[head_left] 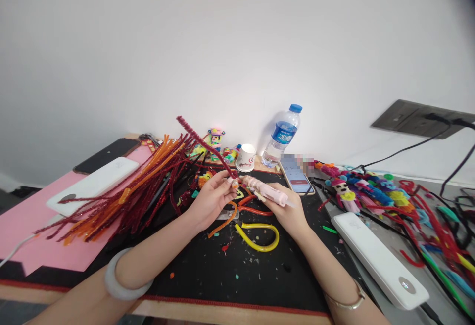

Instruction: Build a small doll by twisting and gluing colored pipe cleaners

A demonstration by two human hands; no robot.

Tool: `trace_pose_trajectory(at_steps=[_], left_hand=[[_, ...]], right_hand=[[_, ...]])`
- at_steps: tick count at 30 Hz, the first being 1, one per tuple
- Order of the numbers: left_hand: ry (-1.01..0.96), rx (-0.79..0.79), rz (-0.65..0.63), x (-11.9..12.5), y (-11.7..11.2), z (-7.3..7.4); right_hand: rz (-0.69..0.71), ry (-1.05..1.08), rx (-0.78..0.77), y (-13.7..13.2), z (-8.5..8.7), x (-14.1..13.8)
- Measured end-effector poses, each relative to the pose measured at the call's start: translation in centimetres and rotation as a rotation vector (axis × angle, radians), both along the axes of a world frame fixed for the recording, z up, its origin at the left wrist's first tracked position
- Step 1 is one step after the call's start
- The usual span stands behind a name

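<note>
My left hand (215, 194) is closed in a pinch on a dark red pipe cleaner (202, 142), whose long fuzzy end points up and to the left. A small orange and white bit shows at its fingertips. My right hand (287, 211) is wrapped round a pale pink glue gun (265, 191), its nozzle end pointing left, close to the left fingertips. A clear stick pokes out of the gun's rear. Below the hands lie a smooth yellow loop (267, 250), a red loop (256, 211) and a bent orange pipe cleaner (224, 223) on the black mat (208, 280).
Dark red and orange pipe cleaners (129, 196) are heaped at left, over pink paper (33, 211) and a white power bank (92, 181). Behind stand a paper cup (245, 158), water bottle (282, 137) and phone (297, 174). Fuzzy dolls (347, 194) and another power bank (380, 260) lie right.
</note>
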State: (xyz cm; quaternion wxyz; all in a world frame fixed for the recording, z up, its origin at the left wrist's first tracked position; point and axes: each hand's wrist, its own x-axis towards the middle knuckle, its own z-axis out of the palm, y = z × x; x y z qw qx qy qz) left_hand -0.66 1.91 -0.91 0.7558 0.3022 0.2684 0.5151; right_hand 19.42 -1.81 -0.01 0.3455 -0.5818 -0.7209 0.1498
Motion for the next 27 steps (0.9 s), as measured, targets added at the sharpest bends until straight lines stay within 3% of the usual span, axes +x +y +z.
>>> trace_pose_trajectory(at_steps=[7, 13, 16, 21, 24, 27], left_hand=[[0.247, 0.160, 0.041, -0.1, -0.3, 0.1], [0.556, 0.364, 0.031, -0.1, -0.6, 0.2], [0.655, 0.445, 0.043, -0.1, -0.6, 0.2], [0.816, 0.659, 0.068, -0.2, -0.7, 0.2], [0.921, 0.766, 0.043, -0.3, -0.8, 0.3], [0.866, 0.748, -0.015, -0.2, -0.9, 0.3]], right_hand=[[-0.240, -0.359, 0.023, 0.7, -0.6, 0.4], [-0.388, -0.447, -0.096, 1.0, -1.8, 0.7], [-0.283, -0.348, 0.042, 0.6, -0.9, 0.3], [0.167, -0.105, 0.201, -0.8, 0.5, -1.8], [0.182, -0.067, 0.226, -1.6, 0.5, -2.9], [0.132, -0.076, 0.239, -1.9, 0.5, -3.4]])
